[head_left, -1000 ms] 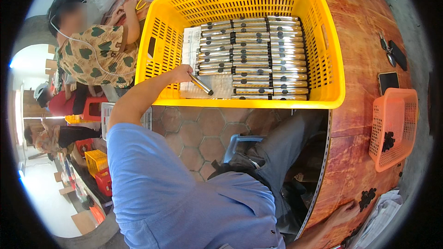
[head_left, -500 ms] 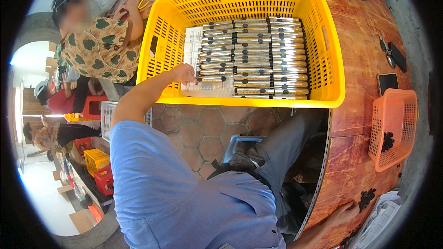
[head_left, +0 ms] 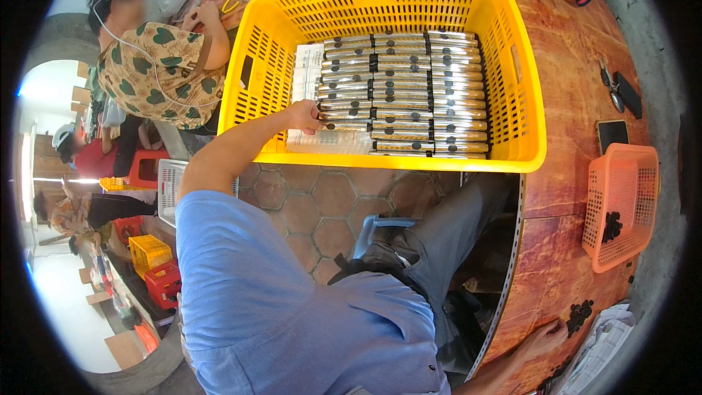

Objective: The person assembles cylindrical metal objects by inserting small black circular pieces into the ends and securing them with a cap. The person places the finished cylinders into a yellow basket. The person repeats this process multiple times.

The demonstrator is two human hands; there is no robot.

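My left hand (head_left: 304, 117) reaches over the near left side of a large yellow plastic basket (head_left: 528, 102). Its fingers are closed at the left end of a shiny metal tube (head_left: 348, 127) with a black round spot, in the nearest part of the left column. Several similar silvery tubes (head_left: 459, 80) with black spots lie side by side in three columns. Pale sheet material (head_left: 329, 142) shows under and in front of the left column. On the table at lower right, my right hand (head_left: 545, 338) lies with fingers loosely extended beside a cluster of small black pieces (head_left: 580, 314).
An orange basket (head_left: 598, 238) with black pieces stands at right, near a phone (head_left: 612, 132) and pliers (head_left: 613, 88). Folded paper (head_left: 603, 340) lies at lower right. A co-worker in a heart-patterned shirt (head_left: 157, 66) sits at left. My blue stool (head_left: 365, 234) shows below.
The tube at my left hand has shifted right, in line with its neighbours, and the hand has moved slightly right with it. My right hand stays by the black pieces.
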